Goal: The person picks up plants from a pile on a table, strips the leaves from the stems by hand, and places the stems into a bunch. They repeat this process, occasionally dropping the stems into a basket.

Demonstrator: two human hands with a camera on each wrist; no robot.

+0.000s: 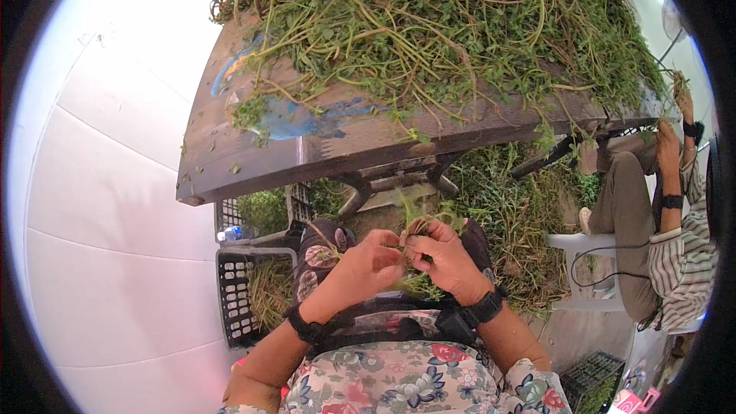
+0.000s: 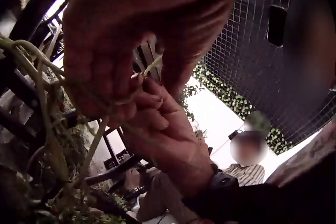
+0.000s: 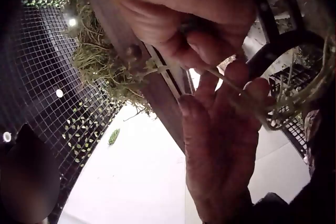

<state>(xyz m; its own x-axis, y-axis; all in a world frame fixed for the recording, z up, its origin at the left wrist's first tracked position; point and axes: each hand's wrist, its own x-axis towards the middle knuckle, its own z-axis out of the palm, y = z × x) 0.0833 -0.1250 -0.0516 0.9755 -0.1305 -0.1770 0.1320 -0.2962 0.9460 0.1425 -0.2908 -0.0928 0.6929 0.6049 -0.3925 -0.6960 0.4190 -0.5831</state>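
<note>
In front of my lap, my right hand [image 1: 445,257] pinches a green leafy stem [image 1: 418,222] between thumb and fingers. My left hand [image 1: 368,264] is close beside it with relaxed fingers, its thumb apart from them. The right wrist view shows the stem [image 3: 223,77] running from the right fingertips across the left fingers [image 3: 236,71]. Longer trailing stems [image 2: 42,71] hang beside the left hand in the left wrist view. Ahead of both hands, a large heap of leafy stems [image 1: 429,31] covers much of the wooden table [image 1: 245,161].
Black crates [image 1: 238,299] with greens stand at the left below the table. More stems [image 1: 529,238] lie on the ground to the right. Another person [image 1: 682,261] in a striped shirt sits at the far right by a white plastic stool [image 1: 586,245]. Another crate [image 1: 594,383] is lower right.
</note>
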